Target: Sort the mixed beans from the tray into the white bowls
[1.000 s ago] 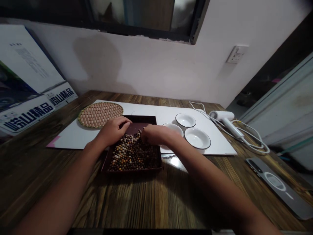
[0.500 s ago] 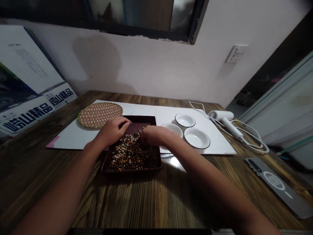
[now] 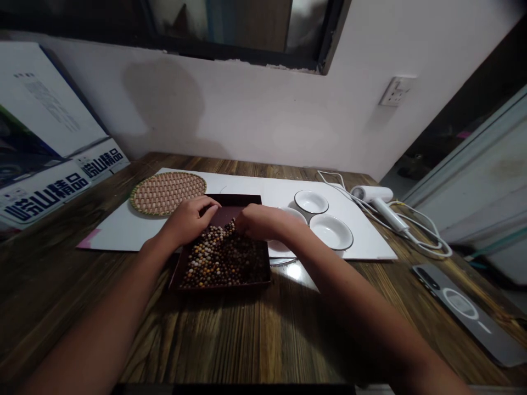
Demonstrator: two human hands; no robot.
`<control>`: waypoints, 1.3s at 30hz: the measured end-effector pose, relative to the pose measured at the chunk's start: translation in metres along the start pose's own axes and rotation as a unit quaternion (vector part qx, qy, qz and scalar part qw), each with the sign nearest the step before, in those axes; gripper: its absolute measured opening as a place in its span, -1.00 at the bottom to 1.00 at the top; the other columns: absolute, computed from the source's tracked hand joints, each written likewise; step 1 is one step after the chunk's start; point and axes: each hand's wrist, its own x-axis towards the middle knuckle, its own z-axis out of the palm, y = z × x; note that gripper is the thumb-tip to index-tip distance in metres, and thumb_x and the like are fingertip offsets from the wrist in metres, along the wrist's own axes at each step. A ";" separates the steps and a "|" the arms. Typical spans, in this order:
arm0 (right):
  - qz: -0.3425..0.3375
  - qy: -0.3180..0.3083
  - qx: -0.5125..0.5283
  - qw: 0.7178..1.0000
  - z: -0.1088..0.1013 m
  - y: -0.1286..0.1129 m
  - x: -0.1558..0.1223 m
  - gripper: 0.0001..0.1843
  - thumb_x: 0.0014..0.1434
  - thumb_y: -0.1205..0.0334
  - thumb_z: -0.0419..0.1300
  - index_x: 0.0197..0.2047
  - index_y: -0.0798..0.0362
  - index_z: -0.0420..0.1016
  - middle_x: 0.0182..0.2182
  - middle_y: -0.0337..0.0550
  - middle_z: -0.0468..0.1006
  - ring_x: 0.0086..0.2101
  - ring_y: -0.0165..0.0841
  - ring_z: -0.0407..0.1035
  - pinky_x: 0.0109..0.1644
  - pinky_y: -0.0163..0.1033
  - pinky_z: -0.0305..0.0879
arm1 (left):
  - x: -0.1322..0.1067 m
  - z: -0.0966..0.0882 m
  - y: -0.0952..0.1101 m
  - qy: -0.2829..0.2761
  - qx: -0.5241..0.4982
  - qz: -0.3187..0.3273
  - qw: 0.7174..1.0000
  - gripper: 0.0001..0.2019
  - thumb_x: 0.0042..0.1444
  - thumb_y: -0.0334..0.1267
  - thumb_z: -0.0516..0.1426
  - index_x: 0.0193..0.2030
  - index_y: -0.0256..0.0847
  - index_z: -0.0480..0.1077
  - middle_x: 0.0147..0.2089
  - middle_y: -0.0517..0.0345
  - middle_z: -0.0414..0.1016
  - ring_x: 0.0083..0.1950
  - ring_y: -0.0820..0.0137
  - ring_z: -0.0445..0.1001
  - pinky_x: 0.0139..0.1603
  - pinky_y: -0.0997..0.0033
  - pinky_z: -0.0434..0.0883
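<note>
A dark red shallow box (image 3: 230, 212) lies before me, with many small round beads (image 3: 214, 258) in brown, white and orange spread over its near part. My left hand (image 3: 188, 219) holds the box at its left wall, thumb and fingers bent over the rim. Inside the box, over the far right of the beads, is my right hand (image 3: 257, 222), its fingers curled downward and closed. The fingertips are hidden, so whatever they pinch does not show.
Right of the box, white dark-rimmed bowls (image 3: 331, 231) stand on a white board (image 3: 251, 184). A woven oval mat (image 3: 168, 193) lies left. Farther right are a white hair dryer (image 3: 382, 203) with its cord and a grey phone (image 3: 465, 312). A printed carton (image 3: 53, 126) stands far left.
My right hand has risen slightly and shifted a little away from me within the box, its fingers still curled. My left hand stays at the box's left wall.
</note>
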 end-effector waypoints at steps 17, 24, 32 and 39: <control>0.280 0.005 0.063 0.958 -0.040 0.037 -0.056 -0.76 0.15 0.38 0.23 -0.18 0.05 0.72 -0.22 -0.05 0.69 -0.34 -0.34 0.45 -0.31 -0.25 0.25 | 0.000 0.001 0.000 0.002 0.000 -0.008 1.000 -0.71 0.35 -0.09 0.06 -0.14 -0.14 0.57 -0.06 0.02 0.68 0.00 0.16 0.60 0.10 0.17 0.48; 0.287 0.013 0.070 0.955 -0.040 0.033 -0.055 -0.72 0.17 0.42 0.24 -0.11 0.05 0.73 -0.22 -0.05 0.69 -0.30 -0.34 0.48 -0.26 -0.26 0.29 | 0.000 0.001 0.000 0.001 0.002 -0.009 1.000 -0.71 0.35 -0.07 0.05 -0.14 -0.13 0.57 -0.07 0.04 0.68 -0.01 0.16 0.60 0.11 0.18 0.49; 0.160 -0.023 0.021 0.987 -0.024 -0.007 -0.023 -0.78 0.15 0.46 0.15 -0.26 0.18 0.65 -0.34 -0.02 0.63 -0.47 -0.43 0.29 -0.41 -0.24 0.09 | 0.000 0.000 0.000 0.003 -0.001 0.000 1.000 -0.71 0.36 -0.11 0.06 -0.13 -0.17 0.58 -0.06 0.01 0.68 -0.01 0.15 0.60 0.10 0.17 0.48; 0.099 -0.053 -0.011 0.994 -0.010 -0.010 -0.009 -0.74 0.16 0.48 0.15 -0.26 0.11 0.68 -0.37 -0.04 0.63 -0.41 -0.36 0.35 -0.32 -0.22 0.16 | 0.000 0.000 0.001 0.001 -0.008 0.003 1.000 -0.73 0.36 -0.13 0.06 -0.14 -0.15 0.57 -0.06 0.02 0.68 0.00 0.16 0.60 0.10 0.18 0.47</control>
